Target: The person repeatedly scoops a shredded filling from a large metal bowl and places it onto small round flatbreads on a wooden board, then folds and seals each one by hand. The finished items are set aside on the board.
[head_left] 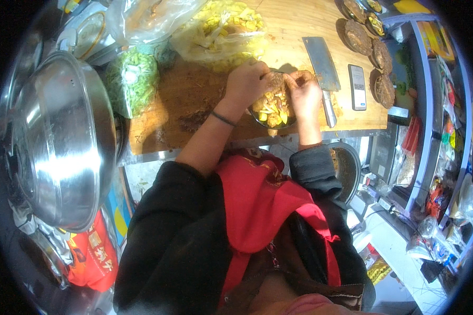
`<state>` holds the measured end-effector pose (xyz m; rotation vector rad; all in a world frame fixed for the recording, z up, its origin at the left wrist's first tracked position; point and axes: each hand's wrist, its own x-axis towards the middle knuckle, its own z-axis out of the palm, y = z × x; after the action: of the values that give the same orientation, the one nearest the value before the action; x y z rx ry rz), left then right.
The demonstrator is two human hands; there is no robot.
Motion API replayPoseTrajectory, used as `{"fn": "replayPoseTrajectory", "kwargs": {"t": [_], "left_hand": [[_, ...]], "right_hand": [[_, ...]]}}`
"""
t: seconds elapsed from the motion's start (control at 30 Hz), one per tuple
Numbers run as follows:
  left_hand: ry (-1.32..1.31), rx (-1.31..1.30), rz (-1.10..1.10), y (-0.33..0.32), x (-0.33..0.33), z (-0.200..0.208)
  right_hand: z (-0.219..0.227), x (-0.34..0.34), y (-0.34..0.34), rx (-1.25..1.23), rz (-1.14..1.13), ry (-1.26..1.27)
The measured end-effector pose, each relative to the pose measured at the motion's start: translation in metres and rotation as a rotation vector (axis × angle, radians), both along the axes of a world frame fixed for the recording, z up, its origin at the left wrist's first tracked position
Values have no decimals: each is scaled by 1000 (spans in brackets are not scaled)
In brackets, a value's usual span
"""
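Both my hands are over a small dark-rimmed bowl (283, 125) on the wooden board. Inside it lie yellow chunks (268, 113) and brown bits of food. A brown, flat, meat-like piece (275, 82) covers the bowl's far part. My left hand (248, 83) has its fingers bent closed on the piece's left edge. From the other side, my right hand (305, 90) pinches the right edge. The fingertips partly hide the piece and the bowl's far rim. Right of that hand lies a cleaver (322, 60), its handle pointing toward me.
A phone (358, 86) and several bowls topped with brown food (381, 55) sit at the right. Bags of yellow chunks (218, 39) and shredded green vegetable (133, 79) stand far left on the board (284, 31). A large steel lid or basin (63, 142) looms left; a pot (355, 168) is below right.
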<state>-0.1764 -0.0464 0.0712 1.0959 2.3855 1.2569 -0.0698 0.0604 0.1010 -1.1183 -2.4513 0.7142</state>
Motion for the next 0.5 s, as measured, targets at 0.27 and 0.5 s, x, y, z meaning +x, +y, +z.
{"fn": "replayPoseTrajectory", "kwargs": {"t": [0.27,0.5], "left_hand": [[89,41,34,-8,5,-4],[92,95,3,-14,1,-4]], "right_hand": [[-13,13,9,38,37,62],[-8,25,6,18,24,0]]}}
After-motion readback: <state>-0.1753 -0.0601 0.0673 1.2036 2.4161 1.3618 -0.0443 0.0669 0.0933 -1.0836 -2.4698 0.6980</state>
